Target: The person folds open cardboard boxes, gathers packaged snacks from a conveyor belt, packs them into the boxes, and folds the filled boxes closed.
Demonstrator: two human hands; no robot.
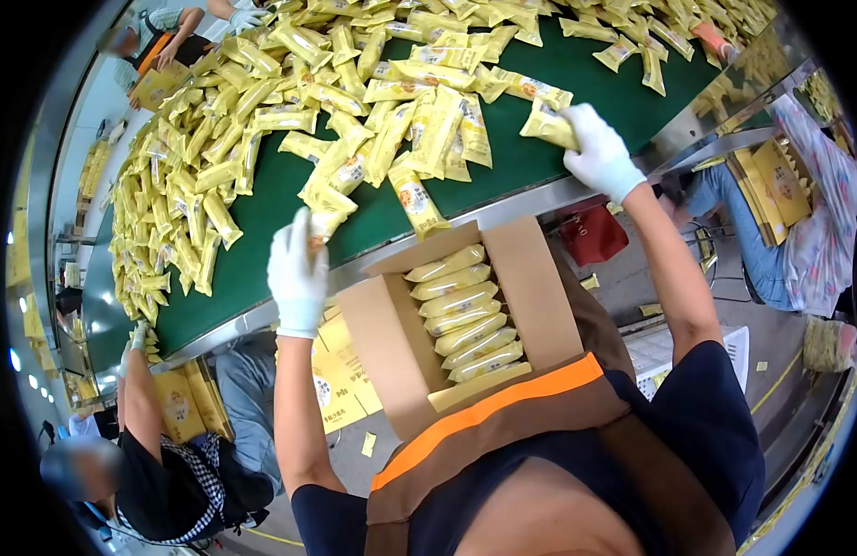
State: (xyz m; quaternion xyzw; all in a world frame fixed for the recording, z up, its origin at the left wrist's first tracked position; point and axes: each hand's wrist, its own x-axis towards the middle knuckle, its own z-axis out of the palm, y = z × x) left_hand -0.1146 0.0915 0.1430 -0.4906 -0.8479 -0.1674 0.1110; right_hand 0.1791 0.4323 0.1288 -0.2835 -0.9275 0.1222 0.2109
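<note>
My left hand (298,271), in a white glove, is closed on a yellow packet (330,215) at the near edge of the green belt. My gloved right hand (600,153) grips the end of another yellow packet (549,124) over the belt. Between my arms, an open cardboard box (387,335) sits against my apron, its flaps spread. Inside it lies a row of several yellow packets (458,303), side by side. One loose packet (415,197) points toward the box from the pile.
A big pile of yellow packets (289,93) covers much of the green belt (502,190), edged by a metal rail (530,199). Co-workers are at the left (150,408), upper left (169,32) and right (716,195). A red bag (593,233) and white crate (730,347) are at right.
</note>
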